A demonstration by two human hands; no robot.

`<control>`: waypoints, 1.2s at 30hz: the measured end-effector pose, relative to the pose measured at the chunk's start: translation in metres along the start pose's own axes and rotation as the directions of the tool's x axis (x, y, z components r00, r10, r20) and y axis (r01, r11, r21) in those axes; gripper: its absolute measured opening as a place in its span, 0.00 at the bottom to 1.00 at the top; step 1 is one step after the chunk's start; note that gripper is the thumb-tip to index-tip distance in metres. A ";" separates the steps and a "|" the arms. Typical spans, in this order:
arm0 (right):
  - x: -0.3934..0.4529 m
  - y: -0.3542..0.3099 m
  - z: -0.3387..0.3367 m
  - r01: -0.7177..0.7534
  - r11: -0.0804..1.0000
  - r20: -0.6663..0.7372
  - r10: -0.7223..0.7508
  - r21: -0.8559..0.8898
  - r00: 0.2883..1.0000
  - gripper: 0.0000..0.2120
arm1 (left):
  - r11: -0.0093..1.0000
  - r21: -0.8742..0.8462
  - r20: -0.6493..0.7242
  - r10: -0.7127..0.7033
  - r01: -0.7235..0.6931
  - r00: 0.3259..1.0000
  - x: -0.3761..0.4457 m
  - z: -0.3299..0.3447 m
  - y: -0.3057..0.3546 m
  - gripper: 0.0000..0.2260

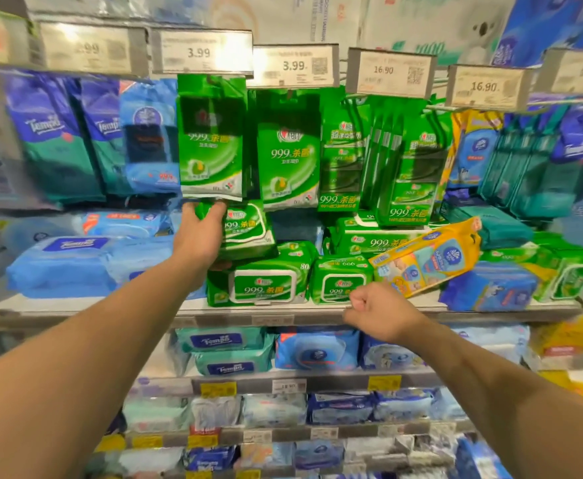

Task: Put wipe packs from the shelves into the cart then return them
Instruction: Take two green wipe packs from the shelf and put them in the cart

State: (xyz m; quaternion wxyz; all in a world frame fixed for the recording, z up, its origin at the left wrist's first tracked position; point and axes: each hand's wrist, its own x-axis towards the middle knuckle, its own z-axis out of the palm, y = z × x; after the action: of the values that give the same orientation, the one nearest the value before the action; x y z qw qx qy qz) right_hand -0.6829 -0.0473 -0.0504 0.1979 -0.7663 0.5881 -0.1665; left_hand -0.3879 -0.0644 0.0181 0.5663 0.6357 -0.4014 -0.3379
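My left hand (200,233) grips a green wipe pack (248,229) at its left end, holding it tilted above a stack of green packs (266,283) on the middle shelf (214,307). My right hand (380,311) hovers as a closed fist in front of the shelf edge, holding nothing, just left of a yellow wipe pack (428,257) that lies slanted across green and blue packs. Hanging green sachets (210,140) dangle right above my left hand. No cart is in view.
Blue packs (62,264) fill the shelf's left side, green and blue ones (490,288) the right. Price tags (202,51) line the rail above the hanging packs. Lower shelves (283,385) hold teal, blue and white packs.
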 end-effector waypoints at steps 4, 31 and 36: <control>-0.005 0.013 0.002 -0.110 0.992 -0.124 0.117 0.059 0.985 0.20 | 0.994 -0.087 0.116 -0.061 0.072 0.991 -0.013 0.003 -0.011 0.16; 0.030 0.005 0.024 -0.188 0.759 -0.200 0.387 0.623 0.900 0.58 | 0.970 -0.230 0.277 0.138 -0.074 0.951 -0.022 0.038 -0.056 0.10; 0.021 -0.006 0.008 -0.202 0.672 -0.172 0.446 0.712 0.878 0.46 | 0.982 -0.165 0.251 0.132 -0.091 0.959 -0.028 0.038 -0.056 0.23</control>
State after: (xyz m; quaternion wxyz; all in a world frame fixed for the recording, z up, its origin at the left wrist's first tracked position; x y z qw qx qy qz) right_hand -0.6688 -0.0653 -0.0536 0.3865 -0.4830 0.6398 -0.4560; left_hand -0.4270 -0.0546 -0.0433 0.5735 0.5168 -0.4808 -0.4157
